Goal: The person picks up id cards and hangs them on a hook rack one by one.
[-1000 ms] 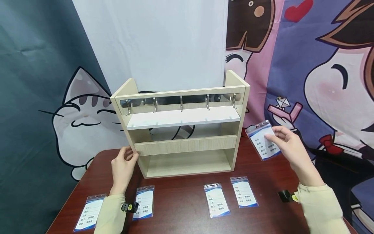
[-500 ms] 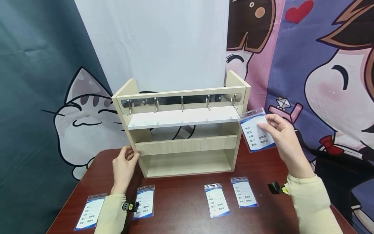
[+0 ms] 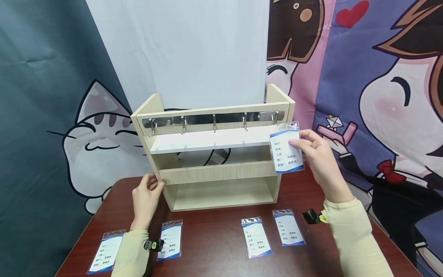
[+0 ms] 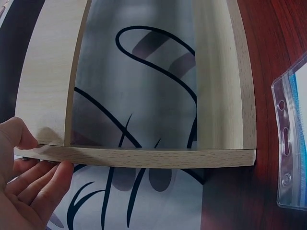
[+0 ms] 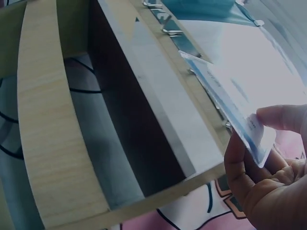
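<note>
My right hand [image 3: 322, 165] pinches a clear-sleeved name badge [image 3: 285, 152] by its right edge, thumb in front. The badge hangs upright before the right end of a small wooden shelf [image 3: 221, 173], its slotted top just below the rightmost metal hook [image 3: 276, 117]. In the right wrist view the badge [image 5: 235, 108] appears nearly edge-on, close to the hook strip. At the shelf's left side, my left hand [image 3: 147, 198] holds the side panel. The left wrist view shows thumb and fingers on opposite faces of that panel [image 4: 158, 157].
Several similar badges lie on the dark red table [image 3: 207, 238]: one far left [image 3: 106, 252], one beside my left wrist [image 3: 170, 239], and two in front of the shelf, a nearer badge [image 3: 256, 237] and a right badge [image 3: 288, 227]. A white board [image 3: 214, 139] spans the shelf below the hooks.
My right hand has carried the badge leftward and upward, from beyond the shelf's right side to in front of its right end. The left hand stays on the side panel.
</note>
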A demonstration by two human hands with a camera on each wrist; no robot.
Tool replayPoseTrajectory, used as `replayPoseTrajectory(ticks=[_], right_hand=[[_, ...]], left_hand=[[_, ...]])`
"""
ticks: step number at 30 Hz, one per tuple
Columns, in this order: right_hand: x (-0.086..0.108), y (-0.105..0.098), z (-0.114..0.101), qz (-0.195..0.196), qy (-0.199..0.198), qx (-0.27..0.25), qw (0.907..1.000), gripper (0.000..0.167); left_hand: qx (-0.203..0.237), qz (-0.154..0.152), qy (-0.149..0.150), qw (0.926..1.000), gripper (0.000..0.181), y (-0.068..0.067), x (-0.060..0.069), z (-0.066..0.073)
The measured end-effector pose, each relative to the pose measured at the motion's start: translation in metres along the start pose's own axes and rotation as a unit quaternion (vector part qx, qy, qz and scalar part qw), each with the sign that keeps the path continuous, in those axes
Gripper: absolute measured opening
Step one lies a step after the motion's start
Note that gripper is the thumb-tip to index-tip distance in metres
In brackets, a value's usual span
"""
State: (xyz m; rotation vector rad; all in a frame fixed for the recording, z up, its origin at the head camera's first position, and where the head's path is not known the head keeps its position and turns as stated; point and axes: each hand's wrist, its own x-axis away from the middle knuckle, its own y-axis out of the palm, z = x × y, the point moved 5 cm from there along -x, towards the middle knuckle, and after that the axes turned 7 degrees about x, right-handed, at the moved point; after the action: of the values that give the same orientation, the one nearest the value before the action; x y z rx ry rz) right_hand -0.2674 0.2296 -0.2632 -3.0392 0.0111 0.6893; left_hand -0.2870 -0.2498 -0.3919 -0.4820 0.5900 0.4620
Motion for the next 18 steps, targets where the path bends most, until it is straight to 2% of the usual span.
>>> replayPoseTrajectory(ticks=[8,18], right_hand=[[-0.004,0.01,0.013,0.013,0.048,-0.004,0.9988,0.005],[-0.005,0.012,0.012,0.021,0.08,-0.001,0.9966,0.003]], left_hand=[[0.0,-0.002,-0.004,1.0,0.02,0.002,0.001,-0.004],[-0.001,0.005,0.005,1.0,0.019,0.001,0.0,-0.001]])
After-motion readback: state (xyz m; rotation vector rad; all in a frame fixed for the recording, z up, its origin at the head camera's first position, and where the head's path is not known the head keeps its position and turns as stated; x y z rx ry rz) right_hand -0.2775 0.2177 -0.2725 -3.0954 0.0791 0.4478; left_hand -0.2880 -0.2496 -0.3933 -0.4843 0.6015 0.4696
